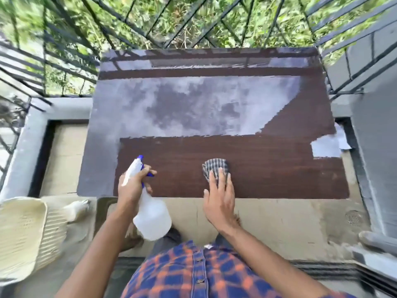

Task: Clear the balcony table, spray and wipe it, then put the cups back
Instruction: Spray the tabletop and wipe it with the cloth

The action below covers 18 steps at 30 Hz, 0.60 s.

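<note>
We judge the step in hand to be the wipe. No cups show in view, so we take the clearing as done.

1. Right hand (219, 196): it lies flat, fingers straight and close together, pressing the checked cloth (216, 168) onto the near part of the table (279, 175), right of centre. We load the cloth with the whole palm so that it does not bunch under the fingers.
2. Left hand (133, 186): its fingers are curled round the neck of the spray bottle (150, 216), one finger at the blue trigger. The bottle is tilted, nozzle toward the tabletop, body hanging over the near edge. We hold it clear of the cloth's path and spray ahead of the cloth, not onto it.
3. Stroke: we work in straight, overlapping passes from the near edge toward the railing (150, 29) side.
4. Check: the far half shows a pale sheen; we cannot tell whether it is wet film or reflection, so we wipe it regardless.
5. Caution: we stop each pass short of the far edge, so the cloth cannot slip through the railing.
</note>
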{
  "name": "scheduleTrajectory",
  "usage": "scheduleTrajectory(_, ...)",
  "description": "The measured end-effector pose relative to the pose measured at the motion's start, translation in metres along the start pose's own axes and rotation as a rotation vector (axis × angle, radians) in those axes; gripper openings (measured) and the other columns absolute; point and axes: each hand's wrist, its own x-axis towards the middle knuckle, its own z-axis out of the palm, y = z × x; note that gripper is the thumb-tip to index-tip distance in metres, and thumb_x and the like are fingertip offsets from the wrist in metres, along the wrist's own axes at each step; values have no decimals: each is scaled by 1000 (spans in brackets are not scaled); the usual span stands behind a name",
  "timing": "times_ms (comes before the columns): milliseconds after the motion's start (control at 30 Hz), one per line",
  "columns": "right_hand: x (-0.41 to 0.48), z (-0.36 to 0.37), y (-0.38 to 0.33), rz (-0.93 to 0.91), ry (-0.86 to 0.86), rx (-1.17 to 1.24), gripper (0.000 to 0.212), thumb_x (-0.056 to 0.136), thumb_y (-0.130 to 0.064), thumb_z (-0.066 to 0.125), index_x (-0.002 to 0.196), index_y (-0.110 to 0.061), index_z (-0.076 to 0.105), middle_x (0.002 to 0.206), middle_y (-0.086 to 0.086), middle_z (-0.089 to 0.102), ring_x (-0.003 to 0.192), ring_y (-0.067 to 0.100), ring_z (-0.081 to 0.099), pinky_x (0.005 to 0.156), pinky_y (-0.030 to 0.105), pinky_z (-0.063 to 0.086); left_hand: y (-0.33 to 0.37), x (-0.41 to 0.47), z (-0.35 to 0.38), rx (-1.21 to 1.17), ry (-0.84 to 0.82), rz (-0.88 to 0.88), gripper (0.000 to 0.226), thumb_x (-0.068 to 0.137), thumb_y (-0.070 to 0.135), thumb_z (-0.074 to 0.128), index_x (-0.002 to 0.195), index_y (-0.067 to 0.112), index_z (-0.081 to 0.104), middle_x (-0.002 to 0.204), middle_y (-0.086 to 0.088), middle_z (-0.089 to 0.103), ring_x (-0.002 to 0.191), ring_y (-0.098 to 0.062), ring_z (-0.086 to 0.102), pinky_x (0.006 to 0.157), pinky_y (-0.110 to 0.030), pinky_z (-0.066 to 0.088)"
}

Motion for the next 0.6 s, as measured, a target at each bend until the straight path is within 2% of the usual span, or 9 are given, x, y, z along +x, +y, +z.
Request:
scheduleTrajectory(133, 3, 39, -105, -157, -120, 24, 72, 88, -32, 64, 153, -18, 37, 164, 12, 26, 149, 40, 26, 116, 50, 33, -7, 30, -82, -37, 67, -32, 8, 97, 12, 62, 90, 11, 64, 84, -6, 74, 36, -18, 41, 49, -28, 38)
scheduleTrajectory(233, 5, 75, -190, -315, -199, -8, 73, 87, -33, 63, 154, -16, 36, 163, 13, 28, 148, 42, 26, 117, 51, 32, -15, 53, -150, -95, 113, -86, 7, 97, 19, 63, 95, 13, 66, 89, -7, 74, 37, -14, 43, 44, -24, 40)
scheduleTrajectory(300, 11, 92, -229, -386, -265, -35, 74, 89, -34, 62, 155, -17, 33, 164, 12, 25, 149, 42, 22, 118, 51, 27, -20, 63, -181, -108, 123, -130, 18, 92, 27, 66, 98, 11, 68, 86, -7, 71, 39, -14, 43, 43, -22, 41)
scheduleTrajectory(367, 15, 110, -274, -539, -353, -57, 71, 92, -32, 62, 155, -16, 33, 164, 12, 24, 149, 42, 21, 119, 51, 26, -22, 66, -216, -147, 147, -161, 20, 90, 31, 65, 95, 12, 68, 76, -5, 66, 46, -16, 45, 43, -21, 41)
scheduleTrajectory(433, 21, 122, -311, -746, -461, -107, 67, 92, -26, 62, 153, -16, 36, 164, 12, 26, 149, 43, 23, 120, 51, 27, -22, 68, -247, -214, 209, -179, 18, 89, 29, 65, 94, 11, 69, 77, -7, 66, 54, -22, 48, 44, -22, 42)
scheduleTrajectory(533, 34, 126, -341, -929, -552, -187, 70, 87, -17, 66, 152, -18, 39, 164, 10, 27, 148, 42, 26, 121, 48, 27, -27, 68, -277, -299, 279, -193, 40, 80, 32, 74, 110, 7, 72, 87, -13, 68, 59, -23, 58, 57, -28, 48)
scheduleTrajectory(600, 42, 121, -344, -995, -569, -189, 74, 80, -13, 74, 148, -16, 46, 160, 13, 35, 143, 45, 35, 116, 51, 36, -30, 67, -287, -343, 310, -177, 46, 75, 32, 77, 112, 4, 73, 90, -11, 71, 61, -19, 63, 69, -35, 48)
